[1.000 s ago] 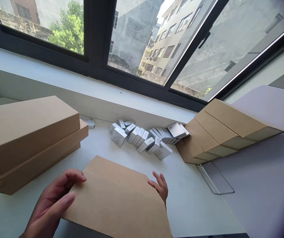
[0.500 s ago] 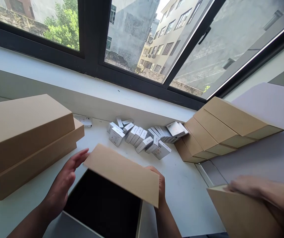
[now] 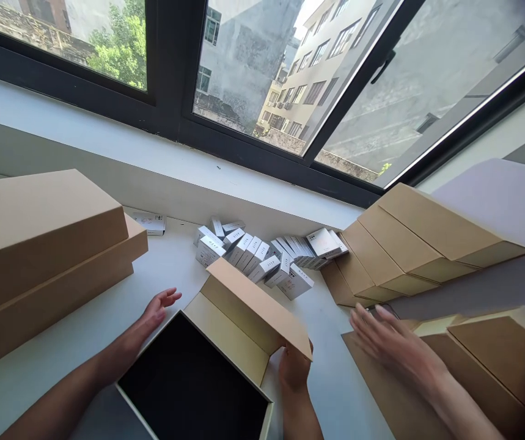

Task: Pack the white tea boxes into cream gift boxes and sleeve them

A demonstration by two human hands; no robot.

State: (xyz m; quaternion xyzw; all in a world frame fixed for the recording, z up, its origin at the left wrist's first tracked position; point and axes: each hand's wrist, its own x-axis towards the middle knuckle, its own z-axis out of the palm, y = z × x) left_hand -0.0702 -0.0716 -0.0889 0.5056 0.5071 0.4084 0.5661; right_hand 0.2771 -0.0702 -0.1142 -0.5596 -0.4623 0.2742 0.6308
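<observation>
In front of me is a cardboard box (image 3: 193, 382) with a black inside and pale edges, its hinged brown lid (image 3: 262, 308) swung up and away from me. My right hand (image 3: 295, 370) grips the right end of the lid; its fingertips are partly hidden behind the flap. My left hand (image 3: 152, 318) is beside the box's left far corner, fingers stretched out and holding nothing. Just beyond the lid lies a group of small white printed cartons (image 3: 248, 253), some standing, some leaning on each other.
Large brown boxes (image 3: 46, 232) are stacked at left, with a white carton (image 3: 150, 223) behind them. More brown boxes (image 3: 409, 238) lean in a row at right. Another person's hand (image 3: 395, 348) is over brown boxes (image 3: 495, 354) at lower right. A window sill (image 3: 216, 165) runs behind.
The lid has swung further open, showing its pale inner side. My left hand has moved slightly right and down. The other person's hand has moved left, and more brown box shows there.
</observation>
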